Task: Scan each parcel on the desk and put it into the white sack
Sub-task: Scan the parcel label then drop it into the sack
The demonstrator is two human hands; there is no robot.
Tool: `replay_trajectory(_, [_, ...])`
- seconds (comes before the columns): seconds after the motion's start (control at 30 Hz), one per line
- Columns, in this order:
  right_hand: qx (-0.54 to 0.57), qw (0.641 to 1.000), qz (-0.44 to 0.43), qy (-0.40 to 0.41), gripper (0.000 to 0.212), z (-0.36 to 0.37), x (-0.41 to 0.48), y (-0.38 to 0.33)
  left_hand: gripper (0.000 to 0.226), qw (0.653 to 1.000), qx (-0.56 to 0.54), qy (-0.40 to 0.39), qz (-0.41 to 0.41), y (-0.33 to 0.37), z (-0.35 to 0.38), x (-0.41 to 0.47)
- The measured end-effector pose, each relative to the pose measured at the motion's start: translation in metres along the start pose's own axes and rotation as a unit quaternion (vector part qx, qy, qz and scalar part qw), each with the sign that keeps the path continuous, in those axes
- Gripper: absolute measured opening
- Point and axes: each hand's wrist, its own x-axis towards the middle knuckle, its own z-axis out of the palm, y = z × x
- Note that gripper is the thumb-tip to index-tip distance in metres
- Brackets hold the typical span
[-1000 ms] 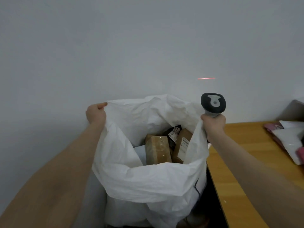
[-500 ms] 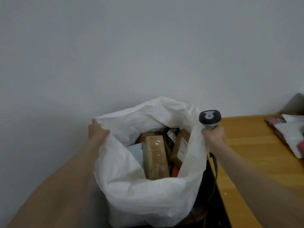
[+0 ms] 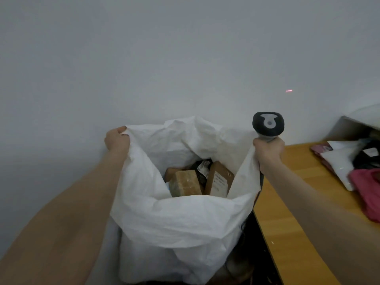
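Two hands are up on the mouth of the white sack [image 3: 181,219], bottom centre of frame, stretching it wide. Its near lip sags low and crumpled, so the easy way in is over that front edge. At centre left, the left hand [image 3: 117,140] pinches the rim, fingers curled over the fabric. At centre right, the right hand [image 3: 268,150] is doing double duty: clenched round the handle of the scanner [image 3: 268,125], with the sack's right rim caught in the same fist.

Down inside, a taped brown box [image 3: 186,183] lies beside a labelled carton [image 3: 219,182] standing on end. There is open room above them.

Now the relation that matters: the unscanned parcels sit at the right edge of the frame on the desk [image 3: 302,157], a white mailer [image 3: 341,161] and a pink parcel [image 3: 368,192] among them, well apart from the sack. They lie to the right of both hands, so the right hand is nearer, but it is loaded with the scanner. My read is that the left will have to cross over, or the right must drop the rim first. The desk's near corner stands just beside the sack's right side, a tight spot. Between sack and pile, bare wood shows.

Farthest off, a short red laser dash [image 3: 289,90] lands on the grey wall, upper right.
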Motion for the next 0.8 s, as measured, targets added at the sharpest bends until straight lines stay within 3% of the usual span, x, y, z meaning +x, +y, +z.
replay_trajectory(0.13, [-0.038,0.999,-0.014,0.021,0.031,-0.003,0.005,0.01,0.037,0.999,0.002,-0.014,0.047,0.009,0.012,0.005])
replay_trajectory(0.23, [-0.109,0.994,0.016,-0.003,0.018,-0.002,0.002,0.039,0.047,0.993,0.091,-0.062,0.043,-0.023,0.013,-0.004])
replay_trajectory(0.33, [-0.128,0.991,0.037,0.006,0.02,-0.003,0.003,0.053,0.065,0.975,0.196,-0.1,0.023,-0.049,0.007,-0.009])
replay_trajectory(0.57, [-0.175,0.983,0.046,-0.031,0.026,-0.009,0.001,0.066,0.067,0.943,0.315,-0.11,-0.004,-0.061,-0.001,-0.027])
replay_trajectory(0.6, [-0.17,0.984,0.046,-0.041,0.026,-0.01,0.0,0.066,0.069,0.933,0.349,-0.086,0.017,-0.055,-0.001,-0.034])
replay_trajectory(0.7, [-0.157,0.984,0.044,-0.067,0.022,-0.018,-0.002,0.064,0.062,0.91,0.365,-0.046,0.194,-0.024,0.015,-0.062])
replay_trajectory(0.8, [-0.132,0.988,0.036,-0.077,0.026,-0.025,-0.003,0.071,0.053,0.903,0.299,-0.222,0.214,-0.009,0.058,-0.096])
